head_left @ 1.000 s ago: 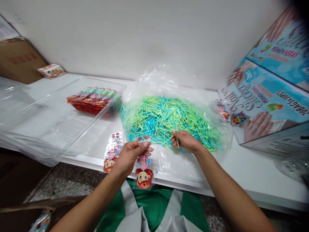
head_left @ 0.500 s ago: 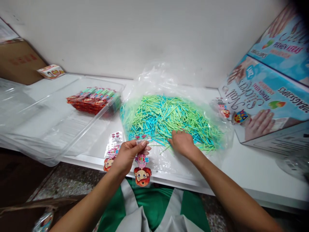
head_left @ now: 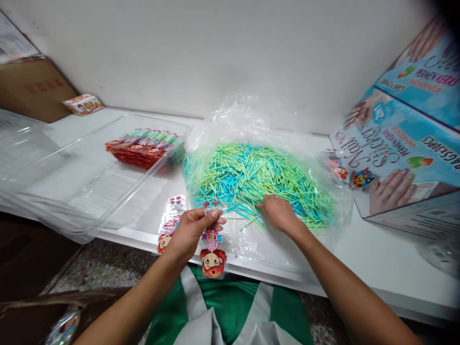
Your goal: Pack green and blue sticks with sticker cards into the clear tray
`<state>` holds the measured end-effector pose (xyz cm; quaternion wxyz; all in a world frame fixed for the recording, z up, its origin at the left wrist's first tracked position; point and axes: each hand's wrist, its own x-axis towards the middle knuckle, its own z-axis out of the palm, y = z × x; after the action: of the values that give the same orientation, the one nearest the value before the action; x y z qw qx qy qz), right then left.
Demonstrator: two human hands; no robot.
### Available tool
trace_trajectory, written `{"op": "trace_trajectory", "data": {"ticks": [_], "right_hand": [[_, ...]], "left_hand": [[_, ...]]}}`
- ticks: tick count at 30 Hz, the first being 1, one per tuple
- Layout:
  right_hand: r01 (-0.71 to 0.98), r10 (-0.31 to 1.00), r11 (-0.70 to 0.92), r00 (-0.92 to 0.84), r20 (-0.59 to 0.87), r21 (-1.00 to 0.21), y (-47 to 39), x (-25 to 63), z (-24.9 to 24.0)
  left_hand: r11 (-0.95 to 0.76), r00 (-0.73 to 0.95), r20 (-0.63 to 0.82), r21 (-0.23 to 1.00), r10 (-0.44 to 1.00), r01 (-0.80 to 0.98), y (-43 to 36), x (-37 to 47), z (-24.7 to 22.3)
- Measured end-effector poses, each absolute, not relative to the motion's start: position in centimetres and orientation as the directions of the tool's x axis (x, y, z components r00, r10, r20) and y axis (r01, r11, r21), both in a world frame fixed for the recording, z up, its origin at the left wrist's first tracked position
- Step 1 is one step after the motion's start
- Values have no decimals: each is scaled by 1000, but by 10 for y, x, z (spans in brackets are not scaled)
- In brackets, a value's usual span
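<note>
Between its thumb and fingers my left hand (head_left: 199, 229) pinches a clear printed wrapper (head_left: 212, 256) with a red-haired cartoon figure on it, which hangs over the table's front edge. My right hand (head_left: 277, 211) rests at the front of a heap of thin green and blue sticks (head_left: 247, 172), its fingers bent down at the sticks; what they hold, if anything, is hidden. The heap lies on a clear plastic bag (head_left: 237, 117). More printed wrappers (head_left: 171, 221) lie on the table just left of my left hand.
On the left, a clear plastic tray (head_left: 125, 196) holds a stack of filled red packets (head_left: 143, 148). A small box (head_left: 83, 104) and a brown carton (head_left: 34, 88) stand behind it. Large blue printed boxes (head_left: 406, 143) stand at the right of the white table (head_left: 381, 261).
The view has shifted slightly. My right hand has drawn a little to the right and toward the front of the heap, while my left hand still pinches the wrapper.
</note>
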<state>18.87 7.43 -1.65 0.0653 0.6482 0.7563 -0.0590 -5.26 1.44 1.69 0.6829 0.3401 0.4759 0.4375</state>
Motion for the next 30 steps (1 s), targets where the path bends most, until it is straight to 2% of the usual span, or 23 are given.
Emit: {"op": "trace_trajectory", "data": {"ticks": [5, 10, 15, 19, 24, 30], "right_hand": [[987, 990, 105, -116, -84, -125, 71, 208, -8], [942, 991, 129, -115, 62, -309, 66, 214, -21], [820, 974, 178, -66, 218, -544, 55, 209, -42], [693, 953, 184, 46, 298, -697, 49, 205, -55], [580, 930, 191, 150, 334, -792, 49, 206, -66], [538, 934, 153, 195, 299, -829, 45, 203, -66]], "left_hand": [[387, 167, -353, 881, 921, -273, 17, -50, 19], [383, 181, -346, 887, 921, -257, 18, -43, 24], [393, 161, -361, 881, 918, -265, 16, -41, 25], [395, 166, -362, 880, 917, -262, 15, -40, 26], [386, 169, -352, 887, 921, -253, 16, -36, 29], [382, 182, -344, 890, 921, -248, 16, -35, 27]]}}
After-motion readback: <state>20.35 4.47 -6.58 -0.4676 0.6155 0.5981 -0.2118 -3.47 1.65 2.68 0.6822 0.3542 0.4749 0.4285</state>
